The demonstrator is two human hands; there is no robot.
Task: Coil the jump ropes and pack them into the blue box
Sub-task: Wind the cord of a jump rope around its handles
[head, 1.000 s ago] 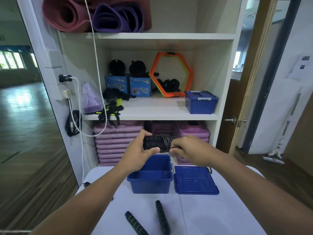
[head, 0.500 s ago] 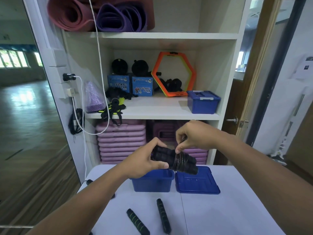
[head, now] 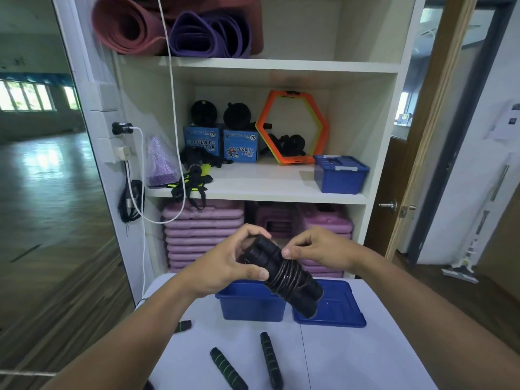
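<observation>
Black rope bundle (head: 284,277) hides part of the blue box (head: 247,305).

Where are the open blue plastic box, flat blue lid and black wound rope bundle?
blue box (head: 250,306): head view, front wall
blue lid (head: 342,305): head view, top face
rope bundle (head: 289,278): head view, cord wraps

- A gym or fitness studio's storage corner is indicated.
- Rolled exercise mats (head: 126,26) are kept on the top level of a white shelving unit (head: 267,64).
- Pink step platforms (head: 202,229) are stacked at the bottom.
- An orange hexagonal agility ring (head: 292,128) and boxes marked "LUCKY STAR" (head: 240,149) are stored on the middle shelf.
- Foam-grip jump rope handles (head: 228,368) are laid on a white table (head: 365,361).
- A large wooden-floored hall (head: 42,192) with windows is seen at the left; whether through glass or in a mirror cannot be told.
</observation>
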